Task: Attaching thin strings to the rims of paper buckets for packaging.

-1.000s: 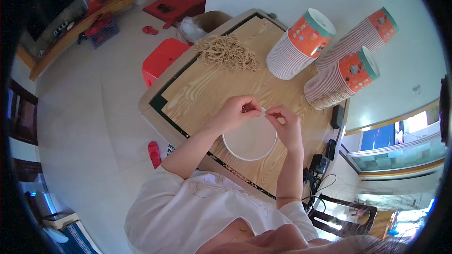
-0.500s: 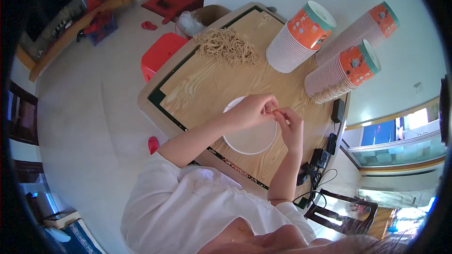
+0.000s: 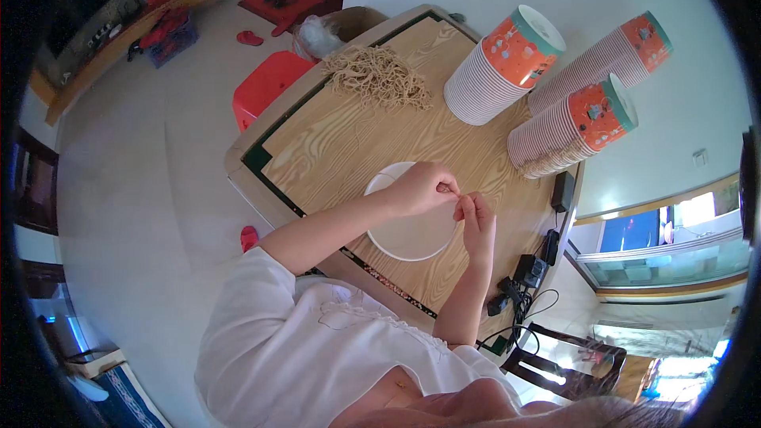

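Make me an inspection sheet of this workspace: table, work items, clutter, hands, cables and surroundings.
Surface: wood-grain table with dark-green strips near its edges.
Work items: white-rimmed round tub below the hands; pile of tan strands; three orange-and-teal tub stacks, the nearest with tan strands along its side.
Clutter: white plastic bag by a cardboard box; red slippers on the floor.
Hands: left hand and right hand have fingertips pinched close together; anything between them is too small to tell.
Cables: black cables and power adapter at the table's right edge.
Surroundings: red stool, dark chair.
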A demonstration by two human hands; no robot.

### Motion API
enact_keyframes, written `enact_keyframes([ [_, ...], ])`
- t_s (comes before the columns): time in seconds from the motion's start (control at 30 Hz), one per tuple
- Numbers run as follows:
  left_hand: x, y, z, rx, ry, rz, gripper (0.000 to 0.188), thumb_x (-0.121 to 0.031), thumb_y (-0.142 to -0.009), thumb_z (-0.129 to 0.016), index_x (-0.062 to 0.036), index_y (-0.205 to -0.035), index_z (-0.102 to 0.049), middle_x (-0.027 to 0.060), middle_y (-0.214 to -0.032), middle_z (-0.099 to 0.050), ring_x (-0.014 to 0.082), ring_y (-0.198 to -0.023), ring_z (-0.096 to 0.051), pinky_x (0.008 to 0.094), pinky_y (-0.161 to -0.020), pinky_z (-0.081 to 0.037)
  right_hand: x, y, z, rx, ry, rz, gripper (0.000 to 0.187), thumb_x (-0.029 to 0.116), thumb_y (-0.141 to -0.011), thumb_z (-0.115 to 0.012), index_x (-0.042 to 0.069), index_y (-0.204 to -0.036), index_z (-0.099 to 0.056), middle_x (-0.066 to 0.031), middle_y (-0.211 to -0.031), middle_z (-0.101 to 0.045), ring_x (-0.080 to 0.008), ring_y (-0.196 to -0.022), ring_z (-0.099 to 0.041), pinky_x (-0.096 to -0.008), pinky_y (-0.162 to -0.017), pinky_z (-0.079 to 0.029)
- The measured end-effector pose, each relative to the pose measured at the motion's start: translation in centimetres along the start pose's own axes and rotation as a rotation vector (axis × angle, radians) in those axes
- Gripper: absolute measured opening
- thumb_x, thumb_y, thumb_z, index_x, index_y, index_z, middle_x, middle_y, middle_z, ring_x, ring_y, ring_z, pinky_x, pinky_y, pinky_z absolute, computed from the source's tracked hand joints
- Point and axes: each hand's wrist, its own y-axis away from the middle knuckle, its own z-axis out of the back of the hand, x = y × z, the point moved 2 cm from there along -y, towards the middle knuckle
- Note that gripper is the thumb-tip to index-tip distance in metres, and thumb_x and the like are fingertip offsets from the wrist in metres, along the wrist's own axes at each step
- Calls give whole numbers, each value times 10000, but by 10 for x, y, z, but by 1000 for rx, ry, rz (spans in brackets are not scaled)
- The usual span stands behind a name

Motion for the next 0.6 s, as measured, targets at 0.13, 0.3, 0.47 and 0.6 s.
enact_keyframes([
  [0.13,-3,3,-1,-18,-35,23,159,-149,-764,-664,-17,-851,-682,144,-746,-652,241,-658,-617,332,-610,-466,6,1,-3,-2,1,44,223,115,-940,-475,-4,-759,-531,-12,-654,-502,-84,-609,-472,-227,-570,-400],
  [0.3,-7,3,2,-40,20,84,164,-158,-765,-664,-18,-848,-682,147,-747,-658,251,-648,-625,351,-608,-474,-2,1,-1,-30,32,49,199,103,-945,-454,11,-777,-510,-17,-672,-503,-84,-622,-465,-225,-566,-383],
  [0.47,9,4,4,-61,-21,119,146,-177,-774,-668,-47,-841,-675,96,-754,-664,198,-663,-624,329,-611,-471,-6,-4,4,-96,-132,173,73,55,-924,-482,16,-873,-517,-35,-757,-530,-91,-686,-492,-224,-623,-416],
  [0.6,20,7,-6,-46,-271,76,115,-163,-751,-642,-52,-782,-653,110,-772,-648,272,-718,-627,379,-641,-482,-24,-8,7,-80,-98,117,46,31,-906,-504,13,-908,-546,-36,-782,-556,-95,-712,-520,-224,-662,-436],
])
